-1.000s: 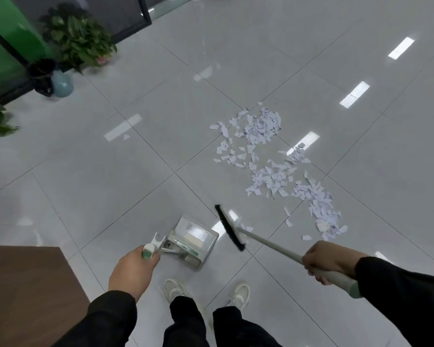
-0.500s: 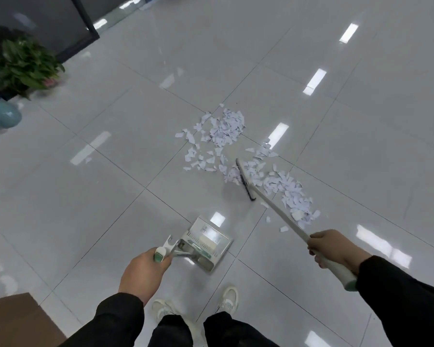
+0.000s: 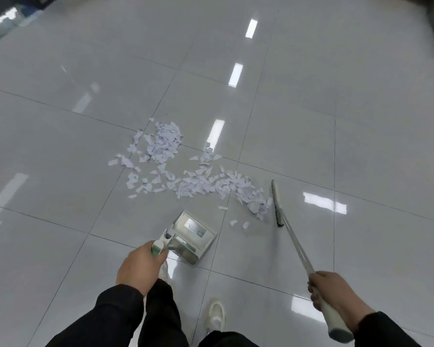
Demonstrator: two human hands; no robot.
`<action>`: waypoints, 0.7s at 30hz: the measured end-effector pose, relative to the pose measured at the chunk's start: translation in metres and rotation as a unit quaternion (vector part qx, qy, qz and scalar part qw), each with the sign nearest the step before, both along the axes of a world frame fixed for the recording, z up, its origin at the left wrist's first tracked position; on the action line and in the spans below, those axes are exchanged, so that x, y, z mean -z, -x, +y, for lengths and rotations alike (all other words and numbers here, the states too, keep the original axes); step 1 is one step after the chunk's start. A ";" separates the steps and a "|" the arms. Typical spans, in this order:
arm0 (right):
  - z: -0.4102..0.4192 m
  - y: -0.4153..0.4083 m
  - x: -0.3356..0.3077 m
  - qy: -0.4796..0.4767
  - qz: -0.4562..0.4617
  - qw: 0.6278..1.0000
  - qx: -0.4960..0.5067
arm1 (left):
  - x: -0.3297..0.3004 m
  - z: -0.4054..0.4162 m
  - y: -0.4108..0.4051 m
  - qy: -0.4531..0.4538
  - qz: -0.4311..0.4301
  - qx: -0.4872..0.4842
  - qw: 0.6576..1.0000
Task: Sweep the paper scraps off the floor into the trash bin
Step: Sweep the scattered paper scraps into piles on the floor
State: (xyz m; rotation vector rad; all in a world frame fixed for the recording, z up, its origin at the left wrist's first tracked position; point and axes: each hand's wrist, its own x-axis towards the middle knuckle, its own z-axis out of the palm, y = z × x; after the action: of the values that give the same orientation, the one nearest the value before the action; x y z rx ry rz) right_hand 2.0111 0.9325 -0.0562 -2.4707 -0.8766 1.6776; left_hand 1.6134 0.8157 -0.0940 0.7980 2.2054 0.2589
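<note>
Paper scraps (image 3: 186, 171) beside broom (image 3: 277, 204) gripped by right hand (image 3: 332, 289).

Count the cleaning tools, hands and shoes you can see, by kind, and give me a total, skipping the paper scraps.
Brooms: 1, broom in the right hand
Dustpans: 1, dustpan in the left hand
Hands: 2
Shoes: 1 clearly seen, white shoe
Total: 5
</note>
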 end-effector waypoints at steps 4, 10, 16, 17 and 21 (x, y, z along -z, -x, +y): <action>0.022 0.028 0.014 0.006 -0.020 0.996 0.092 | 0.006 0.025 0.028 0.006 -0.008 0.053 0.999; 0.066 0.121 0.051 0.031 0.018 0.987 0.155 | 0.027 0.069 0.082 0.007 -0.003 0.136 0.991; 0.075 0.251 0.090 0.053 0.108 0.967 0.223 | 0.034 0.110 0.117 0.003 0.002 0.160 0.987; 0.076 0.267 0.089 0.055 0.121 0.965 0.225 | 0.034 0.121 0.120 0.003 0.001 0.160 0.987; 0.085 0.290 0.068 0.064 0.132 0.966 0.214 | 0.035 0.152 0.122 0.002 -0.020 0.147 0.989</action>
State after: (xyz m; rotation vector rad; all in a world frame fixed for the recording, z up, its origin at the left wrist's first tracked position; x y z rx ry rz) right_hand 1.7211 1.0180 -0.1238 -2.2156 -0.1925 1.8760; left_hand 1.4912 0.9682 -0.1289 1.0913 2.0177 0.1228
